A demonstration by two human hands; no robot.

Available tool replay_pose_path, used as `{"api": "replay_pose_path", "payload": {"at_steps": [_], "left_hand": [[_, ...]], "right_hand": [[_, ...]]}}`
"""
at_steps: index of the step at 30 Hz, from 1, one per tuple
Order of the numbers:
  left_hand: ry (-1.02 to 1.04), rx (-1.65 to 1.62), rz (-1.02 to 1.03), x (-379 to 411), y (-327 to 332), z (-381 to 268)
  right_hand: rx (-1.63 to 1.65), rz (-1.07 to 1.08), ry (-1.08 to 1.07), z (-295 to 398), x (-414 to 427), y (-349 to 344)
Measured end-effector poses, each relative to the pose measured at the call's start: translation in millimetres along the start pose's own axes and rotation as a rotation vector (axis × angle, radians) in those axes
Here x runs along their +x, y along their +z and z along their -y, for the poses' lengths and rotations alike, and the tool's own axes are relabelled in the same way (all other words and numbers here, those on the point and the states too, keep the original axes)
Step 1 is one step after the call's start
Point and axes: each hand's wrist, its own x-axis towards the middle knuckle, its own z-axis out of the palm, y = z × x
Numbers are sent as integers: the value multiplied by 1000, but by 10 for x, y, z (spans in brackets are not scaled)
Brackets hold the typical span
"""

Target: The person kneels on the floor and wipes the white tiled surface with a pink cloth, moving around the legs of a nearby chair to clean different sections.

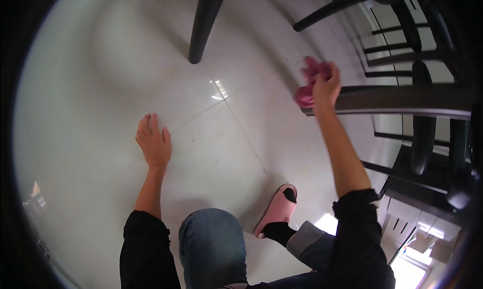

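My right hand (326,88) is shut on a crumpled dark pink cloth (305,96), at the end of a thick dark furniture leg (392,100) on the right. Part of the cloth hangs out past my fingers, and part is hidden in my grasp. My left hand (154,140) holds nothing; its fingers are apart over the pale glossy tile floor (196,153). Whether its fingertips touch the tiles I cannot tell.
A dark round leg (205,28) stands on the floor ahead, and another (328,10) is at the upper right. Dark chair frames (422,58) crowd the right side. My foot in a pink slipper (277,209) and my bent knee in jeans (212,243) are close below.
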Motion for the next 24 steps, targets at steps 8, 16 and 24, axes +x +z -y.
{"api": "replay_pose_path", "payload": {"at_steps": [8, 16, 24], "left_hand": [[-55, -16, 21, 69, -78, -41], [-55, 4, 33, -11, 17, -5], [-63, 36, 58, 62, -15, -35]], "right_hand": [[-503, -476, 318, -1053, 1948, 497], [-170, -70, 520, -2120, 2265, 1298], [-477, 52, 97, -1713, 1660, 1736]]}}
